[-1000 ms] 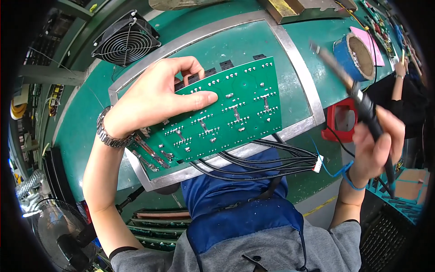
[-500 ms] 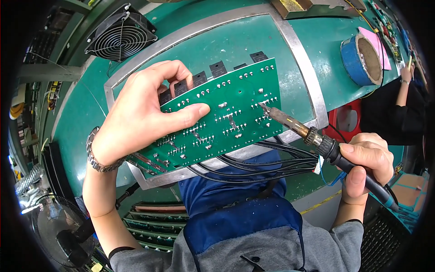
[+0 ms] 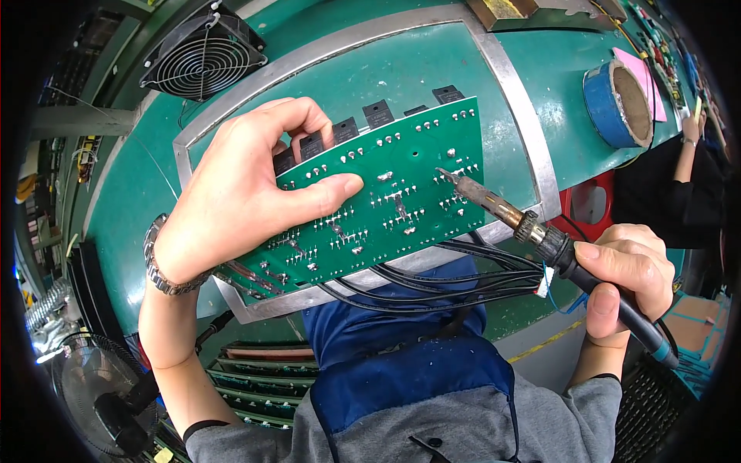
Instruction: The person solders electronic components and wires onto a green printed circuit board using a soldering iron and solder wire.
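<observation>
My left hand [image 3: 255,185] grips a green circuit board [image 3: 386,158] by its upper left part, thumb flat on the soldered face and fingers curled behind the top edge. The board is tilted, its solder joints toward me. Black flat components [image 3: 378,113] stick up along its far edge. My right hand [image 3: 629,282] is closed round the handle of a soldering iron [image 3: 556,248]. The iron's tip is at the pins near the board's right side; whether it touches them I cannot tell. Black cables [image 3: 455,278] run from under the board toward the right.
A metal frame [image 3: 525,116] borders the green bench top. At the back left stands a black fan with a wire guard [image 3: 204,65]. A blue roll [image 3: 617,104] and a pink sheet [image 3: 644,77] lie at the right, where another person's arm [image 3: 685,158] shows. Circuit boards [image 3: 258,378] are racked below.
The board and my left hand have shifted slightly right. The iron's tip has moved slightly up and left across the board. Both hands keep their grip.
</observation>
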{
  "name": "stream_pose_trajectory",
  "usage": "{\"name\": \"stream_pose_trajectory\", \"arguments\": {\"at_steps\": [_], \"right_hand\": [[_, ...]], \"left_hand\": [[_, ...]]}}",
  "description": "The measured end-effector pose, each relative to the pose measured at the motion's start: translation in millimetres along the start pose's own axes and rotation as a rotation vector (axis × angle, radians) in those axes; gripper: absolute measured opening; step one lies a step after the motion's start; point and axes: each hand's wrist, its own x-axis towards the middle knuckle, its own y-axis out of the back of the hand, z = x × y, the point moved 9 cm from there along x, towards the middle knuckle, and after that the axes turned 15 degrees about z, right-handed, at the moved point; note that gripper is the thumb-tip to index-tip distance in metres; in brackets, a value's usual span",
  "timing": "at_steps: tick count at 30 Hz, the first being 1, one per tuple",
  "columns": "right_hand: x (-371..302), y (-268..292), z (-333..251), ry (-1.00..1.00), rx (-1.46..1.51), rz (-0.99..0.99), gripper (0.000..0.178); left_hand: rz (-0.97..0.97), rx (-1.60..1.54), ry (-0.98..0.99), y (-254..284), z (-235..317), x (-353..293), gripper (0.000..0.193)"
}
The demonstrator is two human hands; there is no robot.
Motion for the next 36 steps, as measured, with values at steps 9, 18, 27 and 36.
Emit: {"name": "stream_pose_trajectory", "arguments": {"at_steps": [9,18,27,36], "right_hand": [[4,-2,-3,0.054,-0.033,-0.023,0.025],[6,-6,-5,0.077,-0.032,-0.053,0.024],[5,-6,-5,0.02,-0.134,-0.132,0.033],[14,-18,-17,0.168,-0.094,-0.257,0.026]], "left_hand": [[0.0,0.014,-0.008,0,-1,1,0.03],[0.003,-0.013,0.022,-1,-2,1,0.031],[-0.011,-0.019,0.052,-3,-3,1,0.03],[-0.03,-0.003,0.08,-4,-7,3,0.031]]}}
